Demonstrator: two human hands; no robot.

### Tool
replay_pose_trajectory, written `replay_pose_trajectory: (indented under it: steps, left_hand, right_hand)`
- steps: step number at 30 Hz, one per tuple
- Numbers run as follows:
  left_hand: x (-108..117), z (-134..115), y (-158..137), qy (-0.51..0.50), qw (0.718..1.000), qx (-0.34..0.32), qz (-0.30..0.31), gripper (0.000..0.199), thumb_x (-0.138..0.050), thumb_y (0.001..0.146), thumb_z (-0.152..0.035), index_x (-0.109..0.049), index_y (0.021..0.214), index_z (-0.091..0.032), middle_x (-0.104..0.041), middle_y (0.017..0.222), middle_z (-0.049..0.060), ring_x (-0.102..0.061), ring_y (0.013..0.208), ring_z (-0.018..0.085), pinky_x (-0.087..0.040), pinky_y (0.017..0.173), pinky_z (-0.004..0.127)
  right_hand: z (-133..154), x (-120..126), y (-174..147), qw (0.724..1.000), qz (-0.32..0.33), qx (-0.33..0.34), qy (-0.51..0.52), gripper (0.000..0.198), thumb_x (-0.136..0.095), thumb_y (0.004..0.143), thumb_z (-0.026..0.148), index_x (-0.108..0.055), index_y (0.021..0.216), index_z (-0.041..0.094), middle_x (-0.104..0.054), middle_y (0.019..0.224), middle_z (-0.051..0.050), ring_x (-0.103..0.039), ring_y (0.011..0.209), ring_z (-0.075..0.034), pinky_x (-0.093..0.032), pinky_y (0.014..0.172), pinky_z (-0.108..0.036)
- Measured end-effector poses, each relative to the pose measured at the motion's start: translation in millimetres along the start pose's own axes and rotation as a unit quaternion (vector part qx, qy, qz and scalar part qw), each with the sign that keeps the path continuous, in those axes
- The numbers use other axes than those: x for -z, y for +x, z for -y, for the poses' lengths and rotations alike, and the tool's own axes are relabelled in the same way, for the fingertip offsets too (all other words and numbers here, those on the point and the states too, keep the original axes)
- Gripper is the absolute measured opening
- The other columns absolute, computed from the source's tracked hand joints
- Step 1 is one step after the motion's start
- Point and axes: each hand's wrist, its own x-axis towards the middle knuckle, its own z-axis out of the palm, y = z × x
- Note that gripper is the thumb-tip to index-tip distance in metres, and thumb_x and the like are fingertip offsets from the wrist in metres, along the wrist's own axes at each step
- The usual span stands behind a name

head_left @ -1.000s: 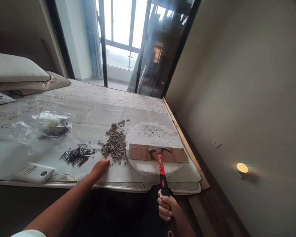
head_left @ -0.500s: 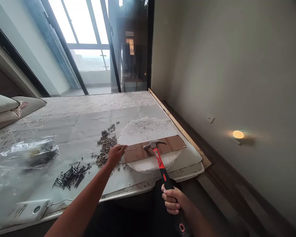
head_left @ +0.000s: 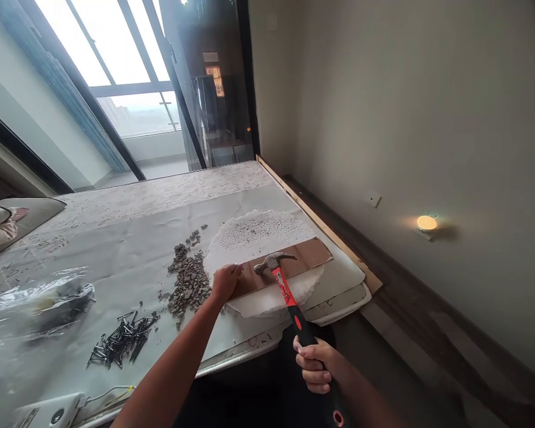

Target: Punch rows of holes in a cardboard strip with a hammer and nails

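Two hands | L point(head_left: 225, 280) pinching sth hidden on board point(head_left: 307, 252) | R point(head_left: 314, 365) gripping hammer point(head_left: 285, 288), butt cut off

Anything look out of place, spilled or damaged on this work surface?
Yes. Gravel-like rubble lies scattered loose on the covered mattress, and dark nails lie in a loose heap nearby. The white foam slab under the brown board has ragged, pitted edges.

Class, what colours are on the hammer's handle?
Red and black on the hammer's handle; the head view shows it.
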Motion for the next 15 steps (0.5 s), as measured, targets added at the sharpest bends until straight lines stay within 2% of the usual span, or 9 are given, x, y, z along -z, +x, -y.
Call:
replay_pose_trajectory:
  steps: [4,11,15]
  left_hand:
    - [-2.3,-0.2,2.0,0.018,1.000,-0.010,-0.001,0.041,-0.038,0.086,-0.042,-0.068,0.072,-0.018,-0.070,0.075,0.006,-0.062,0.072,0.019,-0.041,0.068,0.028]
    - [-6.4,1.9,1.7,0.083,0.996,-0.033,-0.026,0.042,-0.040,0.088,-0.039,-0.060,0.059,-0.017,-0.061,0.061,0.004,-0.053,0.062,0.015,-0.034,0.061,0.026]
    - [-9.2,2.4,-0.5,0.113,0.993,-0.039,-0.019,0.040,-0.041,0.089,-0.036,-0.058,0.059,-0.017,-0.059,0.061,0.004,-0.052,0.061,0.014,-0.032,0.062,0.026]
  right_hand:
    - [-0.2,2.1,-0.7,1.000,-0.011,-0.003,0.003,0.029,-0.067,0.073,0.028,-0.039,0.073,0.022,-0.035,0.043,0.014,-0.017,0.028,-0.001,-0.022,0.029,-0.014]
    - [-3.1,6.0,-1.1,1.000,-0.003,-0.008,0.001,0.029,-0.068,0.072,0.029,-0.040,0.075,0.022,-0.036,0.043,0.014,-0.016,0.027,-0.001,-0.025,0.029,-0.014]
    - [-3.6,4.1,-1.3,1.000,-0.001,0.001,-0.002,0.031,-0.069,0.072,0.030,-0.040,0.075,0.022,-0.036,0.042,0.015,-0.016,0.027,-0.001,-0.025,0.029,-0.013]
